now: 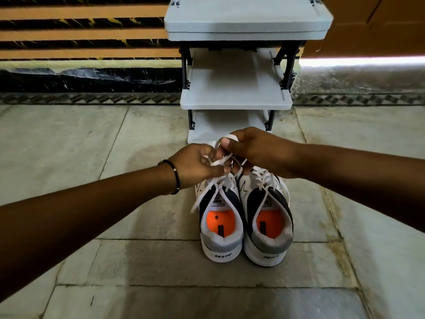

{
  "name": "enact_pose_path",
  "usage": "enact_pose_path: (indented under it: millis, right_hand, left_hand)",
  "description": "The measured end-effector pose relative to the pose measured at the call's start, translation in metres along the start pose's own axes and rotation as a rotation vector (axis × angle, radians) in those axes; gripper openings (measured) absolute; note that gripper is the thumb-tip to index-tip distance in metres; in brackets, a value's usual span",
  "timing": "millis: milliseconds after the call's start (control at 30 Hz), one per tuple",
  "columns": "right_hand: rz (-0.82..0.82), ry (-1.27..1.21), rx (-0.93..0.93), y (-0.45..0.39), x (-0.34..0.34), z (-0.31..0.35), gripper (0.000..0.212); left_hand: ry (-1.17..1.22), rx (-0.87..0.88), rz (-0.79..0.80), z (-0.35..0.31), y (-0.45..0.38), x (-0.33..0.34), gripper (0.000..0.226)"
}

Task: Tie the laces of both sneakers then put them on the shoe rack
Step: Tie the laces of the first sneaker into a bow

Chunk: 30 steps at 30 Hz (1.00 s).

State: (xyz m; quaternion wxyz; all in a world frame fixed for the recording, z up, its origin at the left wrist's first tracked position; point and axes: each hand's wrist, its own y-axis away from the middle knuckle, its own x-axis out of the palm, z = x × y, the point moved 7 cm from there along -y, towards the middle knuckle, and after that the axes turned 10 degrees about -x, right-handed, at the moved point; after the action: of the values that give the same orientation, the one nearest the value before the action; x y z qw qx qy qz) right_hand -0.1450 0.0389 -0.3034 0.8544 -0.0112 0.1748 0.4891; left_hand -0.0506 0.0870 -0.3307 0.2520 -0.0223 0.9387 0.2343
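Grey stone floor (142, 261) tiles fill the space, and a striped orange and black wall stands at the back. Against that wall is a small white shoe rack (236, 97) with three shelves, and I see nothing on them. Two white, grey and black sneakers sit side by side on the floor, touching, just in front of the rack, heels toward the person. Each one has an orange pad inside. The left sneaker (220, 217) has loose white laces (208, 194) coming up from it. The left hand (195, 164) and the right hand (250, 150) are both closed, pinching those laces above the toe. The right sneaker (268, 217) has laces lying across its top. A dark bracelet (176, 176) is on the left wrist.
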Motion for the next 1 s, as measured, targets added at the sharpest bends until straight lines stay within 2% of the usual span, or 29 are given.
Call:
enact_pose_path:
  millis: [100,200,267,333,467,500,567,667,833,900,1000]
  right_hand:
    - [-0.045,-0.060,0.003,0.000,-0.006,-0.003,0.037]
    - [-0.086,-0.113,0.003,-0.002,-0.013,-0.005,0.032]
    - [-0.135,-0.084,0.006,-0.002,-0.019,-0.006,0.029]
    - [-0.216,0.049,0.001,-0.001,-0.029,-0.004,0.033]
    - [-0.320,0.551,-0.091,0.006,-0.051,0.012,0.046]
    - [-0.325,0.636,-0.110,0.007,-0.054,0.014,0.048]
    - [-0.322,0.724,-0.113,0.011,-0.059,0.013,0.050]
    - [-0.287,0.671,-0.014,0.013,-0.062,0.001,0.053]
    - [-0.201,0.115,0.353,0.017,-0.051,-0.040,0.050]
    - [-0.193,0.102,0.403,0.018,-0.050,-0.046,0.047]
    - [-0.237,0.239,0.428,0.022,-0.061,-0.053,0.044]
  left_hand:
    - [0.059,0.008,-0.052,-0.004,0.002,-0.004,0.011]
    - [0.198,0.016,-0.064,-0.010,0.005,-0.008,0.021]
    - [0.248,0.053,-0.137,-0.014,0.005,-0.017,0.028]
    - [0.238,0.118,-0.235,-0.019,0.007,-0.027,0.030]
    - [-0.167,0.295,-0.570,-0.031,0.019,-0.054,0.032]
    - [-0.291,0.357,-0.625,-0.034,0.022,-0.058,0.032]
    - [-0.525,0.425,-0.638,-0.030,0.023,-0.058,0.030]
    - [-0.667,0.372,-0.599,-0.007,0.019,-0.059,0.029]
    - [-0.652,0.270,-0.567,0.022,0.015,-0.057,0.017]
    - [-0.634,0.236,-0.570,0.027,0.015,-0.059,0.011]
    - [-0.680,0.169,-0.578,0.043,0.013,-0.069,0.011]
